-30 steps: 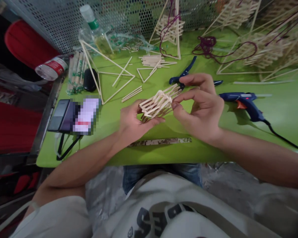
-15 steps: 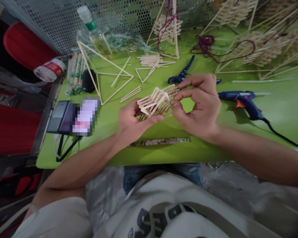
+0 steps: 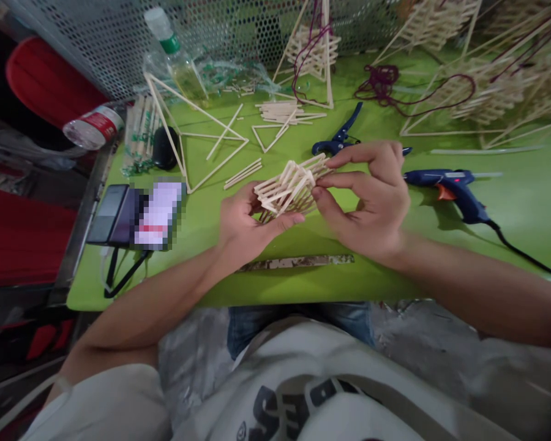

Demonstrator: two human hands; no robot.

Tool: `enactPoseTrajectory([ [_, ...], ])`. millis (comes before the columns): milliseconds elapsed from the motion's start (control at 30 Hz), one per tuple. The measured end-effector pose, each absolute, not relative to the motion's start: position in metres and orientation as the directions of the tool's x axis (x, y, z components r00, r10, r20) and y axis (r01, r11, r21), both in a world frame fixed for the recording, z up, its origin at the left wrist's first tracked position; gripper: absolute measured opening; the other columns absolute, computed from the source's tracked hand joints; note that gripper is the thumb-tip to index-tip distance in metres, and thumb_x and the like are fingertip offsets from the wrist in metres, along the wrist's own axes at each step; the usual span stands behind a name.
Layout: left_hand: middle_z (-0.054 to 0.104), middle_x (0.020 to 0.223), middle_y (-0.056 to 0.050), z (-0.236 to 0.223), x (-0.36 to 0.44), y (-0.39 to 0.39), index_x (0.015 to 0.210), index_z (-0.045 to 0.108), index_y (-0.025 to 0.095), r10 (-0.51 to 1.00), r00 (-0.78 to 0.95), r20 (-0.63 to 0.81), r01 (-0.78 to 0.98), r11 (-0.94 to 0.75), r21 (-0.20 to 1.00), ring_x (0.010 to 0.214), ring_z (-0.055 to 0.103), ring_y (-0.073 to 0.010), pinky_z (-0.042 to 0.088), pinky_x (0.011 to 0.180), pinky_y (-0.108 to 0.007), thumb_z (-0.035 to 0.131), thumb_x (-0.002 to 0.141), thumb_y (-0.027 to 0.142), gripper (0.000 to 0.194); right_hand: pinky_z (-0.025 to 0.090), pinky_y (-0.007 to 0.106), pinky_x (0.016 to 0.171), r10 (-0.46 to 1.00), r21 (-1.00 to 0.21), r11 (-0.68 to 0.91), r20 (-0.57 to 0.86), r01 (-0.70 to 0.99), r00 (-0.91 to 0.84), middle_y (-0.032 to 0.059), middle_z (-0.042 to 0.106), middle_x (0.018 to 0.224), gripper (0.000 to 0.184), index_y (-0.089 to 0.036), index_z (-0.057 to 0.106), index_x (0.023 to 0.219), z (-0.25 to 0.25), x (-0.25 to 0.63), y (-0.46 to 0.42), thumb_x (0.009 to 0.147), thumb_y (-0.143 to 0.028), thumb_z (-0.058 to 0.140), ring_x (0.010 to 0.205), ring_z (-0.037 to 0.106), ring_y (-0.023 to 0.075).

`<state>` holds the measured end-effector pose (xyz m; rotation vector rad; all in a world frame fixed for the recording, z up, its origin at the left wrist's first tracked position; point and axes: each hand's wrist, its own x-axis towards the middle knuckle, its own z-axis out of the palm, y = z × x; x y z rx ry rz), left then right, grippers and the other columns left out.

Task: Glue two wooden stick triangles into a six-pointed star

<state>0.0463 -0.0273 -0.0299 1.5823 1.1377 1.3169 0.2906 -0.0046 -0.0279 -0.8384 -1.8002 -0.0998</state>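
A small lattice of glued wooden sticks (image 3: 288,187) hangs just above the green table (image 3: 395,269), held between both hands. My left hand (image 3: 243,223) cups it from below and the left, thumb along its lower edge. From the right, my right hand (image 3: 371,202) pinches the lattice's end between thumb and fingers. A blue glue gun (image 3: 450,187) lies on the table just right of my right hand. Blue pliers (image 3: 340,138) rest behind the hands.
A phone (image 3: 138,214) lies at the left with a dark mouse (image 3: 164,147) behind it. Stick triangles (image 3: 197,138), loose sticks (image 3: 282,113), bottles (image 3: 179,55) and purple cord (image 3: 386,82) fill the back. Larger stick frames (image 3: 487,92) stand at the right. A patterned strip (image 3: 298,262) lies near the front edge.
The lattice has been turned slightly between the hands. My right fingers have shifted their pinch on its right end. Both hands stay in nearly the same place.
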Motion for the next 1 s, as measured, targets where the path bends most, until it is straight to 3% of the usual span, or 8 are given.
enactPoseTrajectory([
  [200,0.096,0.106,-0.010,-0.032,0.045,-0.026,0.111,0.092,0.024,0.945,0.069,0.319,0.168,-0.326,0.930,0.093,0.093,-0.0295,0.079,0.082,-0.039,0.120,0.067,0.070,0.070,0.065,0.071,0.096,0.527,-0.351,0.714,0.839,0.606,-0.135,0.0070,0.084,0.121,0.016,-0.037,0.078,0.109,-0.026,0.287,-0.005,0.110,-0.021,0.081,0.115,0.081,0.0390],
  [433,0.097,0.104,-0.009,-0.031,0.046,-0.027,0.108,0.094,0.023,0.946,0.055,0.320,0.135,-0.325,0.936,0.089,0.092,-0.0269,0.078,0.078,-0.035,0.124,0.065,0.060,0.064,0.062,0.069,0.092,0.473,-0.293,0.749,0.865,0.594,-0.169,0.0088,0.084,0.119,0.013,-0.034,0.069,0.110,-0.030,0.286,0.001,0.107,-0.022,0.074,0.111,0.081,0.0388],
  [667,0.096,0.107,-0.010,-0.030,0.050,-0.027,0.108,0.091,0.024,0.977,0.099,0.189,0.033,-0.193,0.981,0.094,0.093,-0.0290,0.081,0.083,-0.039,0.122,0.068,0.064,0.064,0.059,0.070,0.098,0.455,-0.230,0.734,0.866,0.640,-0.210,0.0081,0.081,0.124,0.022,-0.034,0.063,0.112,-0.028,0.288,-0.004,0.103,-0.017,0.072,0.116,0.077,0.0406],
  [833,0.095,0.100,-0.007,-0.027,0.052,-0.026,0.106,0.091,0.024,0.979,0.141,0.148,-0.048,-0.143,0.989,0.087,0.091,-0.0246,0.080,0.078,-0.035,0.123,0.069,0.059,0.060,0.054,0.071,0.104,0.436,-0.245,0.758,0.880,0.605,-0.190,0.0094,0.077,0.125,0.020,-0.032,0.062,0.112,-0.033,0.284,0.000,0.100,-0.024,0.076,0.116,0.071,0.0409],
  [1000,0.095,0.100,-0.008,-0.024,0.054,-0.029,0.104,0.091,0.024,0.981,0.149,0.121,-0.054,-0.115,0.992,0.087,0.091,-0.0250,0.080,0.078,-0.035,0.122,0.069,0.060,0.059,0.056,0.064,0.097,0.399,-0.281,0.818,0.906,0.502,-0.143,0.0095,0.072,0.122,0.017,-0.032,0.061,0.116,-0.038,0.285,0.007,0.106,-0.036,0.073,0.109,0.070,0.0386],
])
